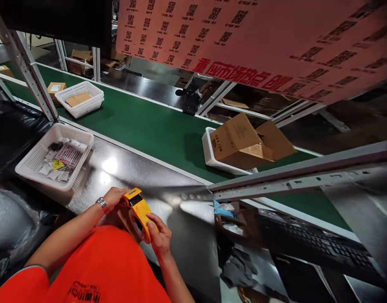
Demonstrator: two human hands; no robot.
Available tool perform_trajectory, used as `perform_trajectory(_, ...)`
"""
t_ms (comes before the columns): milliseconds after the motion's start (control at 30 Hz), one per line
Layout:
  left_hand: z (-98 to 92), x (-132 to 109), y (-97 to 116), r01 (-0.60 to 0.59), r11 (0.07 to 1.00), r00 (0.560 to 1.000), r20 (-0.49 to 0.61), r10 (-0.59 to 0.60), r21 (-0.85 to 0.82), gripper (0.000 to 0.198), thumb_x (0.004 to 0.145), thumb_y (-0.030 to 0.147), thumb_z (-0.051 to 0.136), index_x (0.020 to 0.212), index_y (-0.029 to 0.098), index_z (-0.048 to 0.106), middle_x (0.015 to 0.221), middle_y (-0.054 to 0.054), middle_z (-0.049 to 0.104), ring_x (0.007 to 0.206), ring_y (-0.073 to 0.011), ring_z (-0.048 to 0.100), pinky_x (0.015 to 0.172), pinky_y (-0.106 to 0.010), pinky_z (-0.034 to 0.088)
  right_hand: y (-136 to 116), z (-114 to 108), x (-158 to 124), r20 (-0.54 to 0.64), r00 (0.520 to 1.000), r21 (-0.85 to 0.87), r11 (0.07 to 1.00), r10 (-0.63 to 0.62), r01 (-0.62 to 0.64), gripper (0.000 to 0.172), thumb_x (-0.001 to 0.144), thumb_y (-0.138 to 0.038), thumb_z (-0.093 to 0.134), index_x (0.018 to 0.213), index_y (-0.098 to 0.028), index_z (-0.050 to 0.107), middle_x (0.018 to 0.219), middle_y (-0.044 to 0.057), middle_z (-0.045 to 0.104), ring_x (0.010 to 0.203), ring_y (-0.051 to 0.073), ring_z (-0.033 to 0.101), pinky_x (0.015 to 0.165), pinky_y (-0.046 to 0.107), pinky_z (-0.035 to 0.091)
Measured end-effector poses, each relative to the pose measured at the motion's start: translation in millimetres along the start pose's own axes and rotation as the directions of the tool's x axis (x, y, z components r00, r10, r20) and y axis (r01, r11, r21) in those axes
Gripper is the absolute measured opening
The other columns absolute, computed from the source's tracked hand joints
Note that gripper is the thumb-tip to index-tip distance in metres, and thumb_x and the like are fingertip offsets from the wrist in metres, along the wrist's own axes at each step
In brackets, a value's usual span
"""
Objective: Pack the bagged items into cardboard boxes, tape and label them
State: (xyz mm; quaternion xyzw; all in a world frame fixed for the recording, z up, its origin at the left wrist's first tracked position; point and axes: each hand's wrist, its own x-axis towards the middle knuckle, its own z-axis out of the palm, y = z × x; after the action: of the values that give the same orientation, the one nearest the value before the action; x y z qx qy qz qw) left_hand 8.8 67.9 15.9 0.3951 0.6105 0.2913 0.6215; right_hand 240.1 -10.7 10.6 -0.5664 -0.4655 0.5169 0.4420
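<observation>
My right hand (160,235) grips a yellow tape dispenser (142,210) by its side, with the fingers wrapped round it. The dispenser is tilted, and its black-banded front end points up and left. Under and beside it shows a small brown cardboard box (125,221), mostly hidden by the dispenser and my shirt. My left hand (115,197), with a metal watch at the wrist, closes on the far end of the box, right by the dispenser's front. Its fingertips are partly hidden. Both hands are above the near edge of the shiny metal table (187,235).
A white basket (86,141) of bagged small items stands at left. Across the table runs a green conveyor (143,126), carrying stacked white baskets (100,99) and a basket with an open carton (237,139). A metal post (244,187) and keyboard (319,244) are at right.
</observation>
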Motion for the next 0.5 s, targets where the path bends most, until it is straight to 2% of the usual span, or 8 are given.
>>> perform_trajectory(100, -13.2, 5.4, -2.9, -0.021, 0.992, 0.996, -0.087, 0.032, 0.123, 0.065, 0.094, 0.072, 0.069, 0.055, 0.021, 0.062, 0.060, -0.003, 0.066, 0.068, -0.0209, 0.068, 0.068, -0.031, 0.053, -15.7, -1.0, 3.7, 0.113, 0.989, -0.074, 0.992, -0.094, 0.103, 0.049, 0.070, -0.062, 0.092, 0.104, -0.028, 0.088, 0.108, 0.010, 0.086, 0.094, 0.033, 0.081, 0.084, 0.043, 0.069)
perform_trajectory(167, -32.0, 10.8, -5.0, -0.040, 0.978, 0.983, -0.165, 0.075, 0.206, 0.058, 0.096, 0.062, 0.070, 0.055, 0.021, 0.064, 0.058, -0.002, 0.063, 0.070, -0.0211, 0.067, 0.073, -0.032, 0.052, -27.8, -3.8, 3.4, 0.229, 0.970, -0.125, 0.986, -0.079, 0.109, 0.054, 0.069, -0.054, 0.096, 0.116, -0.028, 0.088, 0.119, 0.009, 0.086, 0.107, 0.034, 0.081, 0.092, 0.042, 0.068)
perform_trajectory(233, -56.0, 17.0, -8.6, -0.038, 0.959, 0.965, -0.240, 0.108, 0.279, 0.049, 0.100, 0.053, 0.067, 0.064, 0.020, 0.071, 0.063, -0.002, 0.067, 0.074, -0.0218, 0.069, 0.081, -0.034, 0.053, -37.4, -8.0, 0.8, 0.299, 0.954, -0.194, 0.978, -0.014, 0.075, 0.055, 0.071, -0.047, 0.096, 0.122, -0.029, 0.088, 0.123, 0.008, 0.086, 0.104, 0.031, 0.080, 0.089, 0.039, 0.067)
perform_trajectory(300, -78.0, 23.5, -14.9, -0.012, 0.940, 0.949, -0.293, 0.119, 0.341, 0.045, 0.105, 0.048, 0.063, 0.073, 0.018, 0.076, 0.070, -0.005, 0.070, 0.081, -0.0232, 0.071, 0.088, -0.037, 0.054, -43.3, -11.4, -2.4, 0.302, 0.952, -0.232, 0.972, 0.054, 0.019, 0.050, 0.073, -0.043, 0.093, 0.121, -0.027, 0.088, 0.116, 0.006, 0.086, 0.091, 0.027, 0.079, 0.077, 0.034, 0.065)
perform_trajectory(367, -89.9, 30.3, -24.3, 0.020, 0.919, 0.947, -0.303, 0.109, 0.395, 0.042, 0.108, 0.046, 0.064, 0.079, 0.018, 0.075, 0.078, -0.005, 0.073, 0.089, -0.0235, 0.073, 0.093, -0.040, 0.056, -47.0, -12.4, -4.4, 0.283, 0.954, -0.230, 0.973, 0.100, -0.034, 0.048, 0.073, -0.042, 0.092, 0.118, -0.026, 0.089, 0.107, 0.005, 0.086, 0.075, 0.023, 0.074, 0.065, 0.031, 0.061)
perform_trajectory(433, -87.4, 35.4, -34.7, 0.035, 0.901, 0.960, -0.265, 0.090, 0.433, 0.039, 0.110, 0.048, 0.068, 0.088, 0.017, 0.075, 0.088, -0.004, 0.076, 0.095, -0.0225, 0.074, 0.096, -0.042, 0.060, -50.1, -11.0, -4.3, 0.272, 0.954, -0.215, 0.974, 0.124, -0.065, 0.048, 0.072, -0.042, 0.091, 0.117, -0.025, 0.089, 0.100, 0.004, 0.086, 0.068, 0.021, 0.070, 0.060, 0.030, 0.058)
perform_trajectory(500, -73.6, 36.4, -43.8, 0.021, 0.893, 0.977, -0.199, 0.077, 0.449, 0.036, 0.108, 0.051, 0.073, 0.099, 0.016, 0.076, 0.099, -0.002, 0.078, 0.096, -0.0219, 0.076, 0.094, -0.042, 0.064, -52.7, -9.2, -3.5, 0.269, 0.954, -0.200, 0.977, 0.129, -0.076, 0.047, 0.070, -0.043, 0.091, 0.113, -0.025, 0.090, 0.098, 0.005, 0.086, 0.069, 0.021, 0.071, 0.060, 0.030, 0.058)
